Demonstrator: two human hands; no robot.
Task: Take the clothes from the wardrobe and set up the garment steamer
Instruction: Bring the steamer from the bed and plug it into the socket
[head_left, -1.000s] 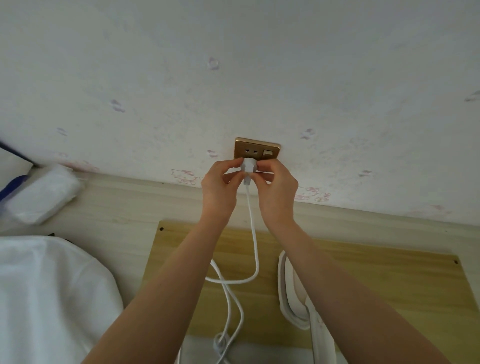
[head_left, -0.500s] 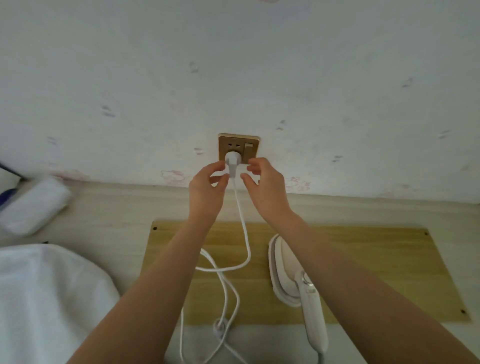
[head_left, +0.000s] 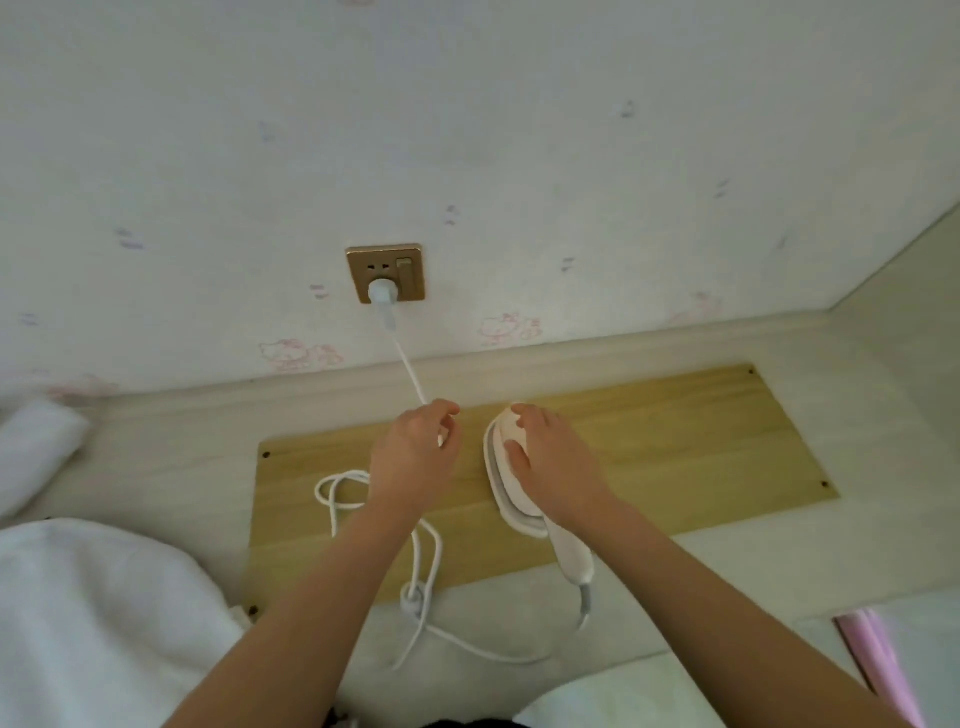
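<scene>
Head view, the only one: the handheld garment steamer (head_left: 519, 493) lies on a yellowish wooden board (head_left: 701, 441) just right of centre, its long axis running from about 11 o'clock at the rounded head to 5 o'clock at the handle, head toward the wall (head_left: 519, 130). From the handle's tail the white power cord (head_left: 431, 551) curves left, loops loosely over the board at about 8 o'clock from the steamer, and rises to the plug (head_left: 383, 292) seated in the gold wall socket (head_left: 387, 273) at 12 o'clock.

The right hand (head_left: 550, 462) rests on top of the steamer head, fingers spread and gently curved over it, thumb against its left edge; whether they clasp it cannot be told. The left hand (head_left: 415, 457) is just left of the steamer, fingers loosely curled, with the cord passing under the fingertips; whether it pinches the cord is hidden by the hand itself.

White cloth (head_left: 93, 613) fills the 8 o'clock corner, cut off by the frame. A blurred white roll (head_left: 36, 441) lies at 9 o'clock, and a pink edge (head_left: 878, 660) shows at 4 o'clock.
</scene>
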